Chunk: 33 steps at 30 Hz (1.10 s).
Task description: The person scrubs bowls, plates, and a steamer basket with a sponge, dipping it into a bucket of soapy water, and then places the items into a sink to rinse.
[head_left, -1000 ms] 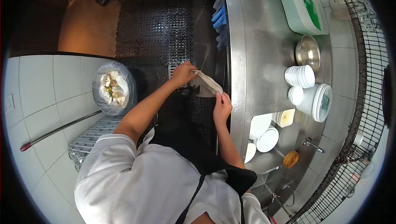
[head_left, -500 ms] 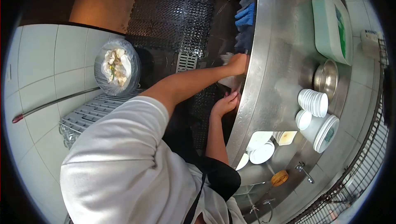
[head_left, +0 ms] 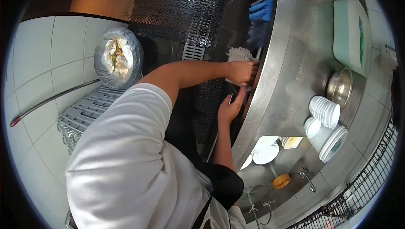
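A whitish cloth [head_left: 239, 55] with a frayed edge hangs beside the rail [head_left: 258, 53] under the front edge of the steel counter. My left hand [head_left: 242, 73] is closed around this cloth, and part of the cloth shows above the fist. Just below it, my right hand [head_left: 229, 110] has its fingers stretched toward the left one, with the thumb apart. Its fingertips lie close to the left fist; whether they touch the cloth cannot be made out. A blue cloth [head_left: 261, 9] and dark grey cloths [head_left: 257, 32] hang further along the same rail.
On the steel counter [head_left: 291, 60] stand a pale green tub [head_left: 344, 35], a metal bowl [head_left: 339, 86], stacked white cups [head_left: 324, 111] and white plates [head_left: 266, 153]. A plastic-lined bin [head_left: 137, 66] and a grey rack [head_left: 90, 107] stand behind at left.
My left hand has turned and more of the whitish cloth shows above it. My right hand's fingers have straightened upward. The whole view has shifted slightly.
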Available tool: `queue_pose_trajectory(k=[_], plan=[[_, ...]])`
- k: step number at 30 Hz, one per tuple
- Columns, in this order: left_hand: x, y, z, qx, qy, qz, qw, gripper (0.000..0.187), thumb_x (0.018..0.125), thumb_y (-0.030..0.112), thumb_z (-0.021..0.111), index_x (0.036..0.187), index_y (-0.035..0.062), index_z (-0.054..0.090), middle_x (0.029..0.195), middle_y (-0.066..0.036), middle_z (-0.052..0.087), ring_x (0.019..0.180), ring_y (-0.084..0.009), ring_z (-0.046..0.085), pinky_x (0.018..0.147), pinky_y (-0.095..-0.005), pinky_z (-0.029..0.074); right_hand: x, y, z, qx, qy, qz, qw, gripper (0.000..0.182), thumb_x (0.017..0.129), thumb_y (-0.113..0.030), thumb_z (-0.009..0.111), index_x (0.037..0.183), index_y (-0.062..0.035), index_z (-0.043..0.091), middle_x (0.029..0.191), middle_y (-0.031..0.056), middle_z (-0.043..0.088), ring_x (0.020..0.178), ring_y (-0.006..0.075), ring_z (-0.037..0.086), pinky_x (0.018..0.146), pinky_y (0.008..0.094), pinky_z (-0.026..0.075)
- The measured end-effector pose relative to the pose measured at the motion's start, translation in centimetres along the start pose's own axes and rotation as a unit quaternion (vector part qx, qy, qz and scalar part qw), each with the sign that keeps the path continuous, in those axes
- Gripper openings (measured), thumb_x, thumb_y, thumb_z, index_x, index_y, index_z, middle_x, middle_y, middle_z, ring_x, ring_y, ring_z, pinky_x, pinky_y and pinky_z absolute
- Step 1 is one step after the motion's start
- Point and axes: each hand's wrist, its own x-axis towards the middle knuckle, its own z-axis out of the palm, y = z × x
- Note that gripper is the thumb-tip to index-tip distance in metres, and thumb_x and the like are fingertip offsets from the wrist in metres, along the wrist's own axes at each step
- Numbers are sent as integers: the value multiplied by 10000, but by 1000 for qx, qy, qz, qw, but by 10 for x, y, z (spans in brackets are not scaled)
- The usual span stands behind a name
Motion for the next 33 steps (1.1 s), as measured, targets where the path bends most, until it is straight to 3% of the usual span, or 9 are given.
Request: queue_pose_trajectory(k=[3,6,9,12,14,17,22,25,33], plan=[[7,-16,24,33,163,59,984,328,736,361,675,595,65,657,655,-79,645,747,-279,628,858,-469,443,-36,-3,-22,-5,-138,5,990,417,908,-44,551,1323,-10,535,1403,222,490,1300,385,471,1065,423,403],[21,-49,91,83,147,79,982,241,733,273,639,538,132,632,576,-25,610,638,-248,605,615,-436,465,-72,-5,-41,4,-209,47,977,331,923,-69,553,1246,-11,594,1322,206,563,1224,375,541,1022,413,439],[39,-62,75,80,-2,-5,997,185,774,194,570,838,128,730,885,-44,721,851,-234,683,677,-414,530,-97,-12,-58,16,-208,52,977,260,923,-83,564,1164,-33,648,1183,199,638,1082,383,618,923,414,494],[52,-88,71,78,-149,-34,985,374,883,213,502,1213,135,658,1293,-89,622,1232,-246,559,1031,-406,446,-115,-12,-77,29,-216,86,972,248,917,-86,574,1146,-54,663,1119,185,668,1010,374,651,865,415,517],[55,-96,90,62,-159,-60,984,368,889,225,505,1211,139,662,1291,-86,623,1219,-254,567,1034,-410,442,-127,-10,-90,33,-225,120,966,248,915,-88,578,1146,-58,665,1098,179,677,992,368,659,847,411,523],[42,-109,149,-37,53,-18,998,402,901,341,568,1229,119,638,1318,-117,594,1236,-299,534,1066,-440,402,-141,-6,-108,42,-215,157,963,249,913,-92,583,1145,-54,664,1073,177,685,979,368,664,828,405,527],[42,-14,12,-213,97,-232,944,380,853,271,598,1157,46,638,1222,-180,606,1201,-399,499,1061,-485,360,-164,-13,-153,76,-153,215,962,216,916,-112,609,1105,-39,684,987,161,711,905,318,698,776,369,541],[0,28,-18,-19,202,-253,946,317,794,107,648,1101,31,655,1318,-203,530,1233,-409,475,1057,-508,358,-184,-16,-192,201,-118,269,934,178,931,-121,622,1056,-21,701,914,126,731,830,224,716,734,318,546],[-115,83,-39,-2,194,-384,903,231,894,89,572,1099,12,648,1383,-211,486,1252,-398,476,1054,-458,364,-209,-77,-405,228,119,313,914,175,825,-86,757,694,-22,660,659,21,647,577,67,578,544,232,446]])
